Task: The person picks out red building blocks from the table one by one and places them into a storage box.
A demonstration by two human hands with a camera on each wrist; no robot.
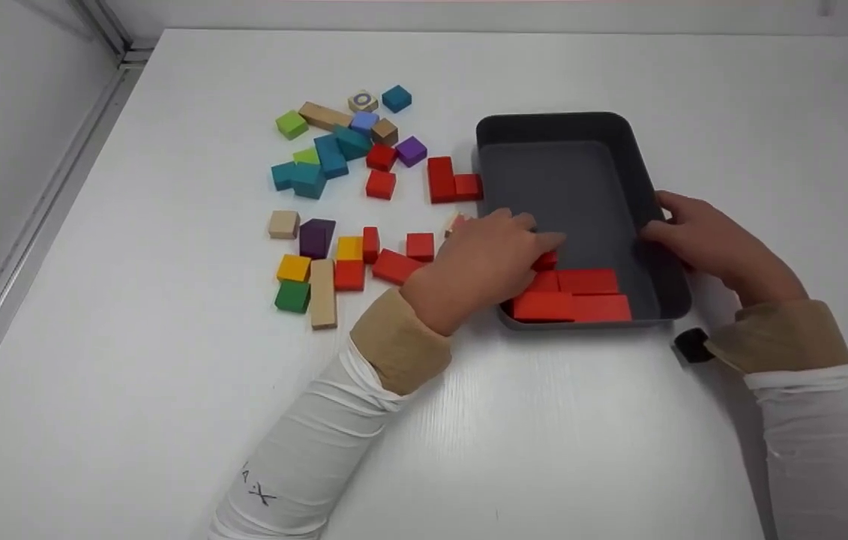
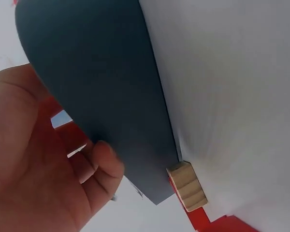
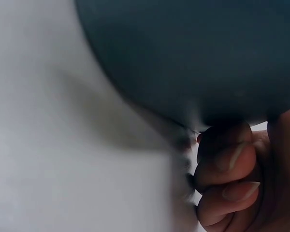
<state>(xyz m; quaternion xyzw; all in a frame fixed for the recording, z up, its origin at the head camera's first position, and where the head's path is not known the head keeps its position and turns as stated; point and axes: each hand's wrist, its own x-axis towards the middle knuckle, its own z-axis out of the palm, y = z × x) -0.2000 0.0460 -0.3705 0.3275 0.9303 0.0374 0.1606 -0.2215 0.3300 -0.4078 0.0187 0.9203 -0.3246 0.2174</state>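
Observation:
A dark grey rectangular tray lies on the table, with several red blocks packed along its near end. My left hand reaches over the tray's left wall, fingers bent down inside around a small red block; the hand hides part of that block. In the left wrist view, the tray's outer wall passes in front of the curled fingers. My right hand grips the tray's right wall, thumb over the rim; in the right wrist view its fingers curl beneath the tray edge.
Left of the tray lie scattered blocks: red blocks near its wall, teal blocks, a purple cube, a green block and a long wooden block. A small black object shows at the right cuff.

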